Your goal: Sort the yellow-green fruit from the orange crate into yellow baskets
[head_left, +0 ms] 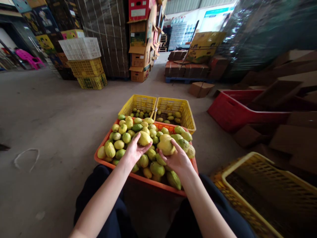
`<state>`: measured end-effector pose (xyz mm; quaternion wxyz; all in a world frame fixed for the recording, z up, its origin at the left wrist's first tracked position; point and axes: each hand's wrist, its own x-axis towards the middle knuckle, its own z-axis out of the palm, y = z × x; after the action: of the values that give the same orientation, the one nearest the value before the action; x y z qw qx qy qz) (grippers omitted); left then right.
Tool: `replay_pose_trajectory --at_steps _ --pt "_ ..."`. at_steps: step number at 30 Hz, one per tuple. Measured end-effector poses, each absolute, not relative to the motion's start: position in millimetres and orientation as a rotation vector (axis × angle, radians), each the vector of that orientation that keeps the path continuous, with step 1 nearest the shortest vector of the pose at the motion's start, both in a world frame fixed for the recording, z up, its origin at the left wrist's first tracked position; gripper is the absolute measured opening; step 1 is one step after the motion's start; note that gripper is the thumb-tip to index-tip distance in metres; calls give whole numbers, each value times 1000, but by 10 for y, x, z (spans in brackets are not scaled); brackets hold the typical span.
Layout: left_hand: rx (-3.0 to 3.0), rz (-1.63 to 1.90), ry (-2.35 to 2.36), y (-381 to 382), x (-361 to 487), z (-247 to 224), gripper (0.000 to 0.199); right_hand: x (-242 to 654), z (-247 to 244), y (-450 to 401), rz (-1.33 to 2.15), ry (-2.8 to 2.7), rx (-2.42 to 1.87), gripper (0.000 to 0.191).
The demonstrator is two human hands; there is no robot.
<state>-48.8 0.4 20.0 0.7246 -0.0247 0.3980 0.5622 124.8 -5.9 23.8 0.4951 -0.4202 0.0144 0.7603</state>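
An orange crate (pixel 146 180) full of yellow and green lemon-like fruits stands between my knees. Above the pile, my left hand (pixel 135 149) is closed on a yellow fruit (pixel 145 138). To its right, my right hand (pixel 176 155) grips a larger, lumpy yellow fruit (pixel 165 144). Both fruits are held apart, just over the others. Behind the orange crate, two yellow crates, a left one (pixel 126 105) and a right one (pixel 190 114), sit side by side with a few fruits at the bottom of each.
A yellow crate (pixel 244 195) is at the lower right, with a red crate (pixel 228 114) and cardboard pieces beyond it. Stacked crates (pixel 86 67) and cardboard boxes (pixel 140 59) stand further back. A pink chair (pixel 29 59) is at the far left.
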Motion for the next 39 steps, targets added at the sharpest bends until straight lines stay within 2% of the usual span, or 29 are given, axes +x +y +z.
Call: replay_pose_trajectory --at_steps 3,8,10,17,23,28,31,36,39 --pt "114 1356 869 -27 -473 180 42 1233 220 -67 1780 -47 -1049 17" --pt "377 1482 925 -93 -433 204 76 1194 163 -101 1706 -268 -1059 36" --pt "479 1519 975 -112 -416 229 80 1160 172 -135 1654 -352 -1069 42" --pt "734 1655 1033 -157 -406 264 54 1044 267 -284 1336 -622 -1061 64" --pt "797 1639 1077 -211 -442 283 51 1031 266 -263 1275 -615 -966 69" --pt "731 1647 1052 -174 -439 275 52 1030 280 -273 1345 -608 -953 61" --pt "570 1515 1020 -130 -443 267 53 1042 289 -269 1460 -593 -937 51" --pt "440 1321 822 -85 -474 314 21 1085 326 -215 1606 -454 -944 41" --pt "238 1261 814 -66 -492 363 35 1122 359 -199 1646 -417 -913 40"
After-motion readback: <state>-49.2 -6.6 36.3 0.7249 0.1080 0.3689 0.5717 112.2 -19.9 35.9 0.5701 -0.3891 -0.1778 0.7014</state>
